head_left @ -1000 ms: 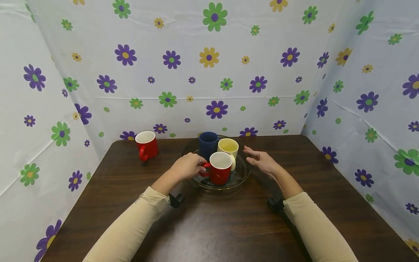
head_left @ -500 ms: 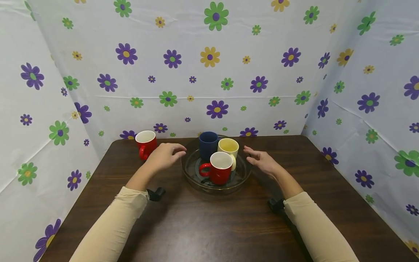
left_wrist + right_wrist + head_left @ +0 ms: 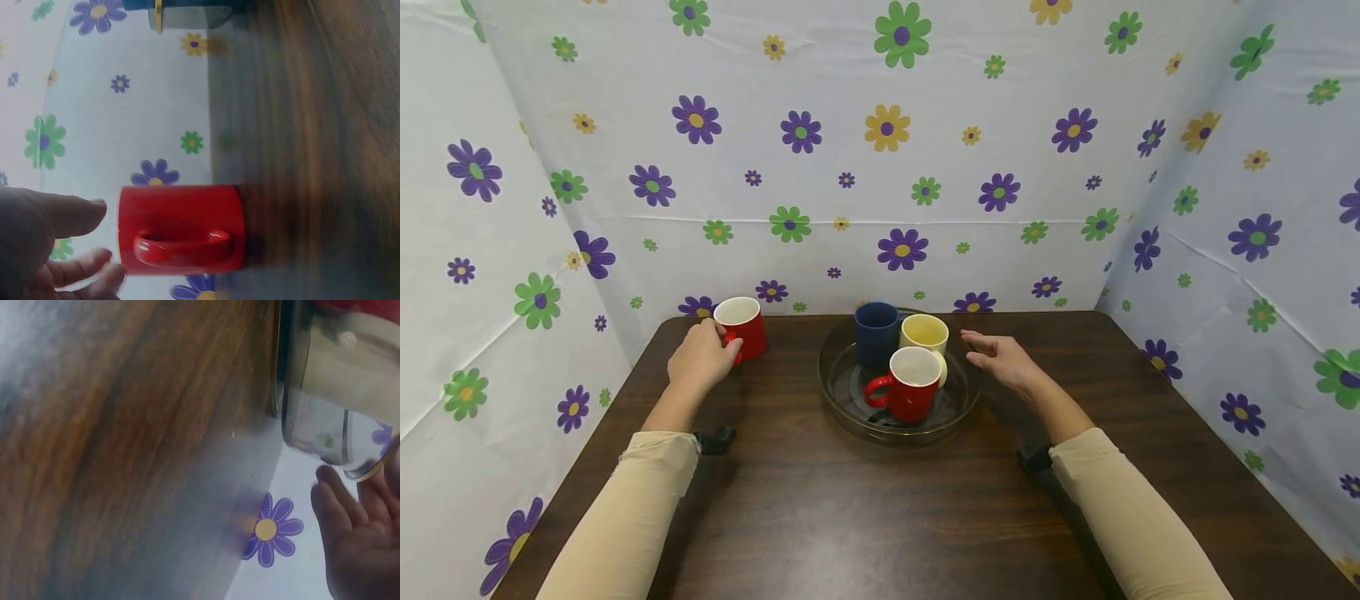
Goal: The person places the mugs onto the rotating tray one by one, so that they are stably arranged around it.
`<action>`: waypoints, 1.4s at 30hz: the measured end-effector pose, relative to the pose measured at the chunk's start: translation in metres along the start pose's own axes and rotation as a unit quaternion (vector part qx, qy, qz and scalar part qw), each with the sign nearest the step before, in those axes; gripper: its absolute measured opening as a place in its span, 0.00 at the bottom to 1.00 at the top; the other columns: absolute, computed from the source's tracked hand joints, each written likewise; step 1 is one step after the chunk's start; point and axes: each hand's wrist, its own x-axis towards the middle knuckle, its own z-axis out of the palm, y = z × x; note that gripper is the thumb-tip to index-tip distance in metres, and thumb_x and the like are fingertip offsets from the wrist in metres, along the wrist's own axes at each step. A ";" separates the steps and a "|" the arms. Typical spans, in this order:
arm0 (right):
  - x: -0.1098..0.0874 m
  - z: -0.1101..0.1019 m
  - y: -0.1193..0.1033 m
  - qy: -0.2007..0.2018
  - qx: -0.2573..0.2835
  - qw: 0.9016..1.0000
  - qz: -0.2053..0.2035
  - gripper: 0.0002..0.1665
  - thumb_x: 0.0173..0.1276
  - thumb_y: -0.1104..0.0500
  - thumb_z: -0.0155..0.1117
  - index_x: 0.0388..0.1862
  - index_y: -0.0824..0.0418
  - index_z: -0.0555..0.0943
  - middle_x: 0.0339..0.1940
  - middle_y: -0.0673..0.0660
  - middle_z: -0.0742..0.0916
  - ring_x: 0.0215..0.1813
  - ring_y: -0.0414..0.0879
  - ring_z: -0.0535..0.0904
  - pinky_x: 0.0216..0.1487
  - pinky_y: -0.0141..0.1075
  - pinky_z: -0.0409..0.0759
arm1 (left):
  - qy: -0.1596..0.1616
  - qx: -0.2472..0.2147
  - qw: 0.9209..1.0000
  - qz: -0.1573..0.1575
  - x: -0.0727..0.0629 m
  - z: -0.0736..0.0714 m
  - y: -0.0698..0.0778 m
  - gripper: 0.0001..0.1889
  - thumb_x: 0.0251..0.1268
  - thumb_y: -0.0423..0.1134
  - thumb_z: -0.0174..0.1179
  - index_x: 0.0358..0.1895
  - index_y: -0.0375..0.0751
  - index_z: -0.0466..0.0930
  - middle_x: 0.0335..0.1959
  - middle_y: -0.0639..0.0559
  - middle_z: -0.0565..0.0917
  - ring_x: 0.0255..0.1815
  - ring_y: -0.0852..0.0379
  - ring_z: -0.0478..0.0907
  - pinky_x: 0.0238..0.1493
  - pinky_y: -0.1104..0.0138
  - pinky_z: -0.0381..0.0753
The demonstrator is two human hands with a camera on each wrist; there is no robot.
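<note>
A red mug (image 3: 756, 335) with a white inside stands upright at the table's back left. My left hand (image 3: 697, 358) is right at it and overlaps its handle in the head view. In the left wrist view, thumb and fingers are parted just off the mug's rim, and the handle (image 3: 184, 250) faces the camera. My right hand (image 3: 1007, 363) is held with fingers extended, fingertips close to the right rim of a round clear glass dish (image 3: 898, 433). Inside the dish stand a second red mug (image 3: 913, 396), a dark blue mug (image 3: 877, 337) and a pale yellow mug (image 3: 925, 335).
The dark wood table (image 3: 880, 517) backs onto a white flower-print cloth (image 3: 820, 175), which also hangs along both sides. Bare tabletop lies between the left red mug and the glass dish. Each wrist wears a small black camera.
My left hand has let go of the handle of the red mug in the dish and moved left to the other red mug. The right hand has stayed beside the dish.
</note>
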 end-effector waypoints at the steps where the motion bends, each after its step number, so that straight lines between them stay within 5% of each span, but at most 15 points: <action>1: 0.000 0.000 0.000 0.016 -0.004 1.000 0.005 0.28 0.78 0.60 0.59 0.73 0.67 0.70 0.76 0.64 0.71 0.76 0.64 0.64 0.72 0.59 0.66 | -0.008 0.003 1.000 -0.009 0.002 0.001 -0.002 0.23 0.73 0.47 0.56 0.56 0.27 0.70 0.51 0.29 0.78 0.51 0.31 0.78 0.46 0.38 0.81; 8: -0.011 -0.008 -0.003 0.098 -0.022 0.994 0.044 0.29 0.79 0.51 0.58 0.72 0.65 0.72 0.73 0.67 0.74 0.73 0.65 0.69 0.69 0.59 0.72 | -0.061 0.014 0.998 -0.029 0.012 0.007 -0.012 0.27 0.74 0.51 0.54 0.58 0.26 0.68 0.53 0.27 0.78 0.51 0.31 0.77 0.44 0.41 0.81; 14: -0.025 -0.004 -0.011 0.051 -0.033 0.998 0.024 0.33 0.79 0.53 0.59 0.74 0.71 0.67 0.72 0.71 0.74 0.72 0.67 0.70 0.68 0.58 0.72 | -0.077 0.009 0.997 -0.029 0.016 0.009 -0.018 0.25 0.75 0.52 0.53 0.55 0.29 0.70 0.48 0.29 0.80 0.46 0.34 0.78 0.42 0.43 0.81; 25: -0.049 0.011 -0.017 -0.027 -0.084 0.996 0.025 0.47 0.76 0.53 0.64 0.80 0.74 0.52 0.80 0.73 0.58 0.79 0.69 0.55 0.75 0.61 0.58 | -0.090 0.001 0.995 -0.029 0.022 0.017 -0.024 0.30 0.77 0.55 0.52 0.59 0.25 0.69 0.44 0.30 0.81 0.40 0.37 0.77 0.37 0.47 0.82; 35: -0.046 0.014 -0.019 -0.027 -0.102 0.994 0.023 0.43 0.78 0.57 0.60 0.79 0.76 0.51 0.80 0.74 0.56 0.79 0.70 0.54 0.76 0.61 0.54 | -0.062 -0.008 0.997 -0.038 0.023 0.022 -0.024 0.21 0.79 0.53 0.50 0.44 0.34 0.77 0.34 0.40 0.82 0.35 0.43 0.75 0.34 0.53 0.81; 42: -0.046 0.015 -0.017 0.029 -0.125 0.992 0.019 0.40 0.77 0.56 0.61 0.77 0.75 0.57 0.76 0.75 0.66 0.75 0.70 0.64 0.74 0.61 0.61 | -0.069 -0.019 0.997 -0.033 0.022 0.022 -0.023 0.21 0.80 0.52 0.49 0.43 0.34 0.78 0.36 0.40 0.84 0.35 0.44 0.74 0.35 0.53 0.80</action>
